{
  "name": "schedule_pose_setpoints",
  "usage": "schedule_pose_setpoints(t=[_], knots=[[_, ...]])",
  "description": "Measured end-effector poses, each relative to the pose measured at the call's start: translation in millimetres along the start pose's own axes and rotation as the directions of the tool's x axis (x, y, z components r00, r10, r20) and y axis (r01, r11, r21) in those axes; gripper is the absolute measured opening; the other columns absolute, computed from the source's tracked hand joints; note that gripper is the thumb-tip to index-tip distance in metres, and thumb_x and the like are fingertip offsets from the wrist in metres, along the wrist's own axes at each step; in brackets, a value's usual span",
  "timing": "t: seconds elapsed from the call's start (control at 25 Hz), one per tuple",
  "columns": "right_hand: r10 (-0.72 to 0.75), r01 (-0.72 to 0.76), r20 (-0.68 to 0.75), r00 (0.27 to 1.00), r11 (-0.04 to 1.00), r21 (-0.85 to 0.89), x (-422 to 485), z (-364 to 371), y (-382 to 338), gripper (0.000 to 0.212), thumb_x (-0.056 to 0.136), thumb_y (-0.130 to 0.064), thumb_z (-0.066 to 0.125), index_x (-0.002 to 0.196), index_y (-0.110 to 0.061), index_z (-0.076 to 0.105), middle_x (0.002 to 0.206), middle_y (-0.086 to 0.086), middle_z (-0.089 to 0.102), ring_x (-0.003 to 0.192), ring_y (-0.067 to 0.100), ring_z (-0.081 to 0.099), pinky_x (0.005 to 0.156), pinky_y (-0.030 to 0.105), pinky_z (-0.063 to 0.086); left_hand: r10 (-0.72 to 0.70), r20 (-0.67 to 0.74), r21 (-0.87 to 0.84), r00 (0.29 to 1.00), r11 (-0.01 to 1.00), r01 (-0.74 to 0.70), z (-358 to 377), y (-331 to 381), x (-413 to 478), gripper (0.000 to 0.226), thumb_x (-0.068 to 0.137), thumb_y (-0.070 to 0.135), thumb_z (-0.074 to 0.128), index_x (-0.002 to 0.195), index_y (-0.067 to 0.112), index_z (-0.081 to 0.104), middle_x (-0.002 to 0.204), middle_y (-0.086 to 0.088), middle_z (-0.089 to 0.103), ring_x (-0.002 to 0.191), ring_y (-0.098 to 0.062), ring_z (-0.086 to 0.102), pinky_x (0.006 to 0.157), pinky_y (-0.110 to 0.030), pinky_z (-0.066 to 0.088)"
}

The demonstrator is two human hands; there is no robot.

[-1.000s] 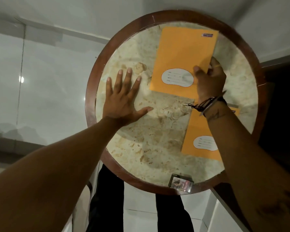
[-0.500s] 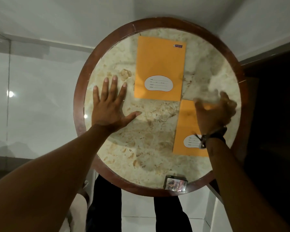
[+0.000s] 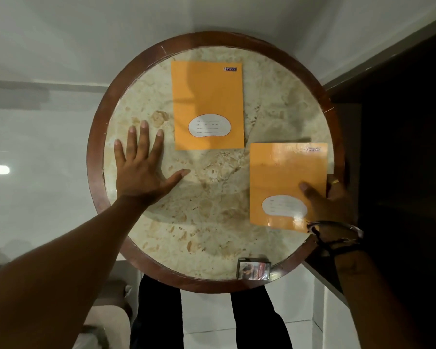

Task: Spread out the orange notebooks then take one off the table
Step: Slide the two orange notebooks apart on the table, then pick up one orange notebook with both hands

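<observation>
while the two orange notebooks already lie apart on the round table [image 3: 96, 157], the near notebook [image 3: 285, 177] is the one in hand: it sits at the right side of the marble top, its right edge reaching the wooden rim, its glossy cover a little blurred. the right hand [image 3: 330, 200] is closed on that edge, thumb pressed on the cover beside the white label and fingers curled under or behind the edge, so the book is pinched between them. whether it is lifted clear of the top i cannot tell. the far notebook [image 3: 208, 104] lies flat toward the back, just beside the near one's upper left corner, not overlapping it. the left hand [image 3: 141, 167] rests open and flat on the bare marble to the left, fingers spread, holding nothing. a small packet [image 3: 254, 269] sits at the near rim.

the spreading looks done, and the taking-off step is underway. the next move calls for keeping the pinch firm and drawing the book up and rightward past the rim, without nudging the far one.
</observation>
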State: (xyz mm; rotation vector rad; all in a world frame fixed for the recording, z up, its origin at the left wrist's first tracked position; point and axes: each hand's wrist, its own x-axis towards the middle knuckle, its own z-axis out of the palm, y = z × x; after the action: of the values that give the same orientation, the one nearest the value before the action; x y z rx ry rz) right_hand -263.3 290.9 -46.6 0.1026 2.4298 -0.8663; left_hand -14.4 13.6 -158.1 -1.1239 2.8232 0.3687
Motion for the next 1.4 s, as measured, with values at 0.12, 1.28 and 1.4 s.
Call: schedule_pose_setpoints(t=[0.12,1.28,1.4], knots=[[-0.168,0.161,0.058,0.984,0.981,0.106,1.5,-11.4,-32.1,0.030,0.090,-0.016,0.068,0.118,-0.009,0.063,0.108,0.013,0.072,0.099,0.033,0.069,0.087,0.049,0.058,0.014,-0.004,-0.006,1.000,1.000,-0.014,0.2,-0.3,-0.4,0.109,0.086,0.094,0.029,0.167,0.021,0.020,0.176,-0.014,0.007,0.162,-0.039,0.007,0.125,-0.066,0.007],[-0.426,0.354,0.067,0.902,0.819,0.452,19.0,130.1,-136.9,0.044,0.079,-0.042,0.075,0.110,-0.015,0.059,0.100,-0.007,0.073,0.089,0.008,0.071,0.077,0.027,0.058,-0.509,-0.105,-0.948,0.855,0.309,0.068,-66.3,108.1,81.8,0.044,0.091,0.067,0.061,0.115,0.031,0.048,0.112,0.010,0.062,0.101,-0.009,0.064,0.090,-0.039,0.058],[-0.643,0.565,-0.023,0.765,0.655,0.501,-28.8,110.4,-78.3,0.041,0.088,-0.029,0.066,0.124,-0.036,0.046,0.114,-0.026,0.065,0.107,-0.007,0.063,0.086,0.012,0.051,-0.328,-0.426,-0.871,0.843,0.401,-0.284,-45.1,111.2,13.0,0.040,0.105,0.053,0.054,0.124,0.020,0.043,0.116,0.030,0.051,0.103,0.004,0.055,0.085,-0.023,0.049]])
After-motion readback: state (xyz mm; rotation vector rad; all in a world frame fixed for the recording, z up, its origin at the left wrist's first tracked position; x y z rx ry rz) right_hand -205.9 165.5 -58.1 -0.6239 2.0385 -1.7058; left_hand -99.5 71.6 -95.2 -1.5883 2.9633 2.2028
